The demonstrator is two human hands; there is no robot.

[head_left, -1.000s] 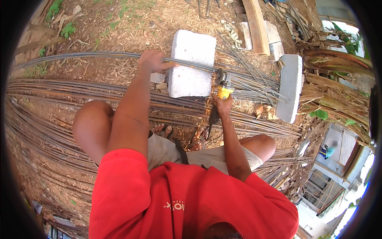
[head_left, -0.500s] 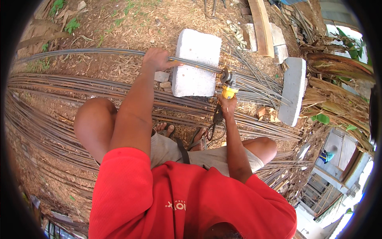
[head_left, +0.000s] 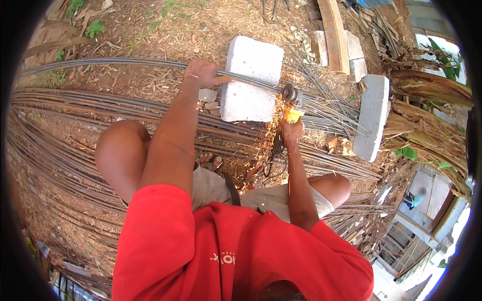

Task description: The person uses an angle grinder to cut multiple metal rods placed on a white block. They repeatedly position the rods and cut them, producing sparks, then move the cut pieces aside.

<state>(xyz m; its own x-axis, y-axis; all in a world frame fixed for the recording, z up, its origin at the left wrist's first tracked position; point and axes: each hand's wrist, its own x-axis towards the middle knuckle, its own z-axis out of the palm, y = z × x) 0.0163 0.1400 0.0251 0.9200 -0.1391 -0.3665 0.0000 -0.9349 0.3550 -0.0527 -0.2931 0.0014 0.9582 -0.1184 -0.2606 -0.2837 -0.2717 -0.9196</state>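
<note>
My left hand [head_left: 202,73] is closed around a thin bundle of steel bars [head_left: 128,61], just left of a pale concrete block [head_left: 253,55]. These bars lie across the top of the block and stick out past its right edge. In my right hand [head_left: 291,131] is a yellow angle grinder [head_left: 293,114], gripped by its body. Its dark disc [head_left: 288,93] meets the bars beside the block's right edge. Orange sparks [head_left: 261,158] spray down from there toward my feet. The grinder's lower body is partly hidden by my fingers.
Long rusty bars [head_left: 100,103] lie on the ground between my feet and the block. Shorter cut bars [head_left: 326,108] are heaped to the right, near a second concrete slab [head_left: 371,118]. A wooden plank [head_left: 332,35] lies far right. A black cord [head_left: 271,163] loops by my foot.
A much heavier stream of sparks now falls from the disc toward my feet. Both hands keep their grips; the whole scene has shifted slightly right in view.
</note>
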